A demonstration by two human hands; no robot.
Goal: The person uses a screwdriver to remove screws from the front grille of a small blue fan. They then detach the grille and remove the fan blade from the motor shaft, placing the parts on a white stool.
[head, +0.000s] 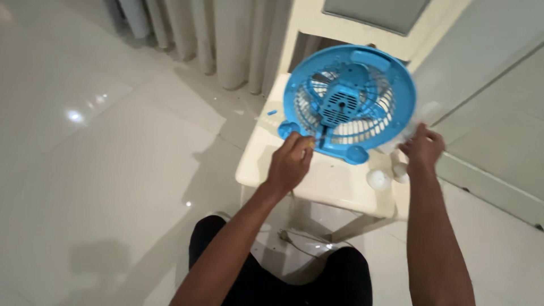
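A round blue fan with a white grille stands tilted on a cream plastic chair, its back with the motor housing facing me. My left hand is at the fan's lower edge, fingers pinched on a thin dark tool or screwdriver against the housing. My right hand is off the fan's right side, fingers curled around a clear plastic piece that is hard to make out.
Two small white round objects lie on the seat near my right hand. A small blue part rests on the seat's left edge. Curtains hang behind. A cable lies on the glossy tiled floor by my knees.
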